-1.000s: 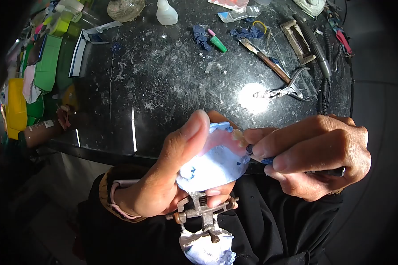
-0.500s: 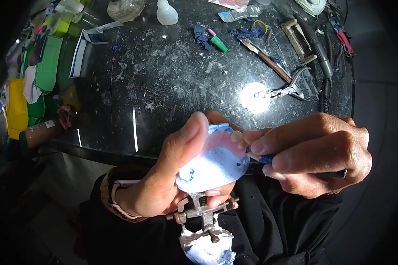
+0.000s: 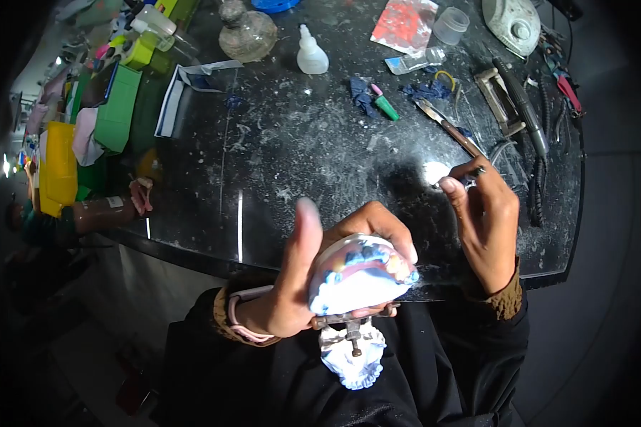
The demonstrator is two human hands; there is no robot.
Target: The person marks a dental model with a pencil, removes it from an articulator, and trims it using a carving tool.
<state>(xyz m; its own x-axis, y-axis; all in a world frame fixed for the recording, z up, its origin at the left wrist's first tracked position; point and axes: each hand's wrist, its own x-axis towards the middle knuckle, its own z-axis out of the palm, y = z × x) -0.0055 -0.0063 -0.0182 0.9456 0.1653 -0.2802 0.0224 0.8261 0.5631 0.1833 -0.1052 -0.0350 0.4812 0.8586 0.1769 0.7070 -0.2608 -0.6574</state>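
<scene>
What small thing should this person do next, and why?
I'd perhaps have the right hand close on the pliers: it is at the table, thumb and finger bent, partly hiding them, though whether it touches them or holds anything is hard to tell. The left hand alone holds the model, so the right seems free to try.
</scene>
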